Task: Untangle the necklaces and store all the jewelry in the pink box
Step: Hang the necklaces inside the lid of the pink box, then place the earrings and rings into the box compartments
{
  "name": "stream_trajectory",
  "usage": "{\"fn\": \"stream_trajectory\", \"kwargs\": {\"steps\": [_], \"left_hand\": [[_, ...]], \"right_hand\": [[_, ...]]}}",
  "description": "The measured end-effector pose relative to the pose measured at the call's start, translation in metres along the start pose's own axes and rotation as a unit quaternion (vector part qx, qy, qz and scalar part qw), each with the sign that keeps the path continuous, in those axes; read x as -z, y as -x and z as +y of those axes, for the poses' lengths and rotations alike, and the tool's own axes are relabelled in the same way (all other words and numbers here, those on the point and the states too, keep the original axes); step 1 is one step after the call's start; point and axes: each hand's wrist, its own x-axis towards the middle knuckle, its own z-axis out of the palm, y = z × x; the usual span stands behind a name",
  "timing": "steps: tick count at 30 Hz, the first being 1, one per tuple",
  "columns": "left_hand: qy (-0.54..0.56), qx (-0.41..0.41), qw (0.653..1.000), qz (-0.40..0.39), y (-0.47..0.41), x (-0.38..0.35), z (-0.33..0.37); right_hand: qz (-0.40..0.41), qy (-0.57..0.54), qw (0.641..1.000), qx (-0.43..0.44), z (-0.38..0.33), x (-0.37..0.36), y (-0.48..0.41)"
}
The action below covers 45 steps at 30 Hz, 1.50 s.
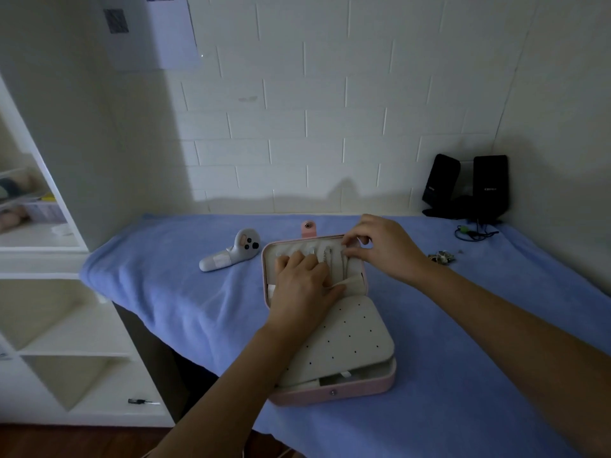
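Squarely in the middle of the blue towel [165, 276] that covers the surface, the pink box [334, 393] lies open like a book, its lid [264, 269] thrown back on the far side and its base toward the person. Its shell is pale pink with rounded corners and a small round snap on the front wall; a pink snap tab [308, 228] sticks out beyond the lid's far edge. Inside, everything is lined in cream. A cream panel [344, 342] dotted with rows of tiny holes sits tilted over the base, raised at its near edge so that a dark gap shows beneath it. The left hand [304, 285] lies flat in the lid with straight fingers pressing on the lining, and it hides most of that half. Just right of its fingertips, thin pale chains [327, 257] run down the lining, and a cream flap [353, 280] curls up beside the thumb. The right hand [383, 246] hovers at the lid's upper right corner with fingers curled and thumb drawn toward forefinger — whether it pinches a chain, the lining or nothing is too small to tell. A little tangled heap of jewelry [441, 257] sits on the towel well to the right of the box, its pieces too blurred to separate. To the left lies a white handheld controller [231, 252]; in the far right corner stand two black speakers [466, 186], dim in shadow — both forearms are cut off by the bottom edge.
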Motion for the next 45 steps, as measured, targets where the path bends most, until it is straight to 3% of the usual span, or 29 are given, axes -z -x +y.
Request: {"fn": "stream_trajectory", "kwargs": {"steps": [5, 9, 12, 15, 19, 23, 25, 30, 34, 37, 42, 45], "left_hand": [[0.0, 0.017, 0.998, -0.052, 0.0, 0.001, -0.001], [0.018, 0.058, 0.993, -0.1, -0.001, 0.0, -0.002], [0.047, 0.066, 0.991, -0.103, -0.001, 0.0, 0.0], [0.06, 0.07, 0.986, -0.135, -0.001, 0.0, 0.003], [0.052, 0.059, 0.983, -0.165, 0.0, 0.0, 0.005], [0.057, 0.049, 0.984, -0.163, -0.001, 0.0, 0.007], [0.046, 0.047, 0.984, -0.164, -0.001, 0.001, 0.008], [0.034, 0.05, 0.98, -0.187, -0.005, 0.003, 0.01], [-0.037, 0.024, 0.943, -0.331, -0.022, 0.001, 0.005], [0.013, 0.016, 0.915, -0.403, -0.044, 0.002, 0.011], [0.108, 0.012, 0.925, -0.365, -0.056, 0.011, 0.03], [0.103, 0.065, 0.929, -0.35, -0.039, 0.008, 0.014]], "right_hand": [[-0.009, -0.032, 0.999, -0.021, 0.004, 0.001, 0.01], [0.017, -0.066, 0.988, -0.136, 0.027, 0.028, 0.019], [-0.085, -0.025, 0.957, -0.275, 0.069, 0.05, 0.034], [-0.143, 0.042, 0.932, -0.331, 0.104, 0.055, 0.055], [-0.157, 0.044, 0.923, -0.347, 0.121, 0.05, 0.07], [-0.012, 0.045, 0.941, -0.336, 0.132, 0.032, 0.082], [0.021, 0.061, 0.947, -0.315, 0.134, 0.025, 0.085], [-0.066, -0.008, 0.948, -0.311, 0.129, 0.037, 0.083], [-0.142, -0.084, 0.939, -0.3, 0.122, 0.051, 0.087], [-0.191, -0.151, 0.92, -0.307, 0.119, 0.062, 0.089], [-0.132, -0.27, 0.902, -0.309, 0.112, 0.065, 0.085], [-0.132, -0.267, 0.915, -0.273, 0.099, 0.058, 0.078]]}}
